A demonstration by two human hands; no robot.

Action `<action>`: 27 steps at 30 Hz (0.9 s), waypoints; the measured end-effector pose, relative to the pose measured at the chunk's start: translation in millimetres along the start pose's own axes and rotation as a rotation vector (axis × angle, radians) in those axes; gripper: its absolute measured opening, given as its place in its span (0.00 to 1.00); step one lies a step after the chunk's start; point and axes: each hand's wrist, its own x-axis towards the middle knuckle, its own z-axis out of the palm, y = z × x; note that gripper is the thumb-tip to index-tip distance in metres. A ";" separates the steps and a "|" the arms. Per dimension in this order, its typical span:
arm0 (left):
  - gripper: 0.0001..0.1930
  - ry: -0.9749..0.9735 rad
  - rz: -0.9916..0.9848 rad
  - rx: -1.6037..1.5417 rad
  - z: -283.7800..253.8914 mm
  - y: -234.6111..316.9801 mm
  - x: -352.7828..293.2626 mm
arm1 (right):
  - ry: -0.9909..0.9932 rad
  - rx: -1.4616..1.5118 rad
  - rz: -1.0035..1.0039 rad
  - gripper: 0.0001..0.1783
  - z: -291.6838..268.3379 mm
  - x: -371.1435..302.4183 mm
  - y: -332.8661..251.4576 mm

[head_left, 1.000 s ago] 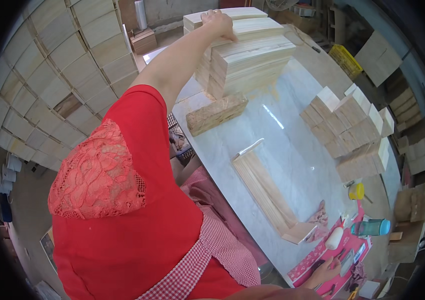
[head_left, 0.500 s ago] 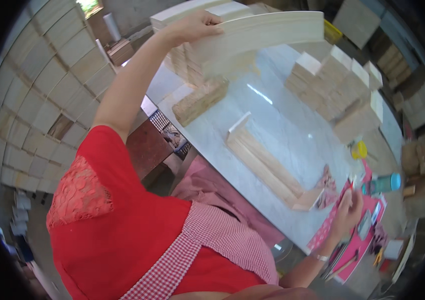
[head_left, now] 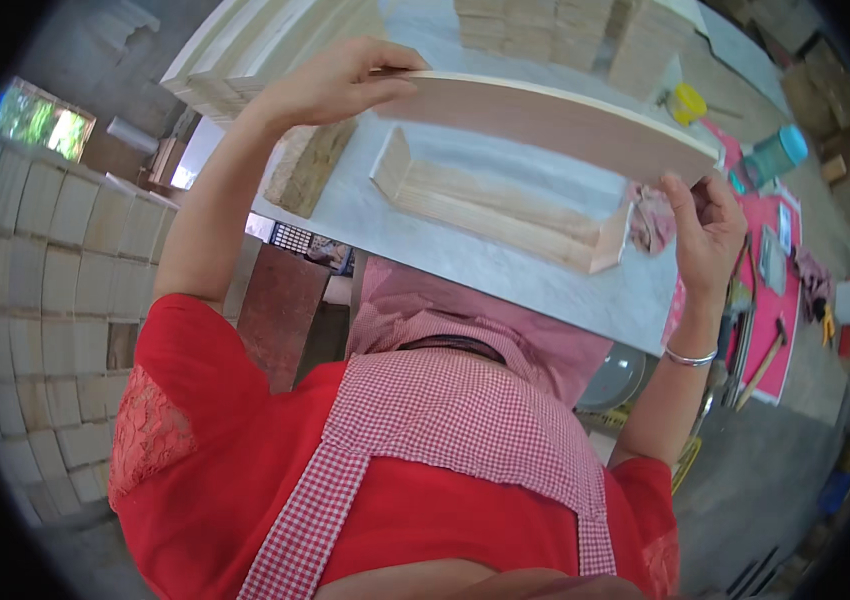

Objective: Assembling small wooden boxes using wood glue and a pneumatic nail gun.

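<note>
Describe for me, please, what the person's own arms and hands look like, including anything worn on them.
The left hand and right hand are both gloveless, with bare forearms. Each arm has a short red sleeve: the left sleeve and right sleeve carry coral lace panels. A slim, silver-coloured bangle circles the right wrist.

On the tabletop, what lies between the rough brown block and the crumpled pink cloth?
In the head view, the wooden piece with upright ends lies between the rough brown block and the crumpled pink cloth.
</note>
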 end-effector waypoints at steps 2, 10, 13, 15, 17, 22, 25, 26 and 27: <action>0.25 0.064 0.184 0.293 6.3 25.4 0.1 | 0.021 -0.031 -0.016 0.10 0.0 -13.1 -10.7; 0.39 -0.449 0.339 -0.065 62.7 126.4 67.7 | 0.056 -0.133 -0.558 0.20 37.3 -23.5 -31.7; 0.39 -0.550 0.272 -0.165 77.4 132.3 74.5 | 0.112 -0.111 -0.573 0.21 44.9 -36.0 -21.5; 0.43 -0.493 0.252 -0.153 89.8 128.2 77.5 | 0.152 -0.085 -0.531 0.23 47.5 -46.2 -14.6; 0.44 -0.453 0.285 -0.105 100.9 125.5 78.5 | 0.171 -0.083 -0.462 0.25 46.4 -54.6 -8.6; 0.43 -0.255 0.378 0.093 123.0 107.9 73.1 | 0.190 -0.037 -0.087 0.43 17.1 -82.8 24.8; 0.43 -0.204 0.369 0.161 130.3 103.3 76.8 | 0.035 -0.053 0.057 0.48 -6.4 -93.0 57.0; 0.44 -0.187 0.343 0.179 131.4 102.9 78.2 | -0.046 -0.058 0.120 0.51 -6.8 -93.3 64.1; 0.44 -0.171 0.320 0.195 133.5 102.1 80.6 | -0.041 -0.054 0.126 0.51 -3.6 -93.4 70.0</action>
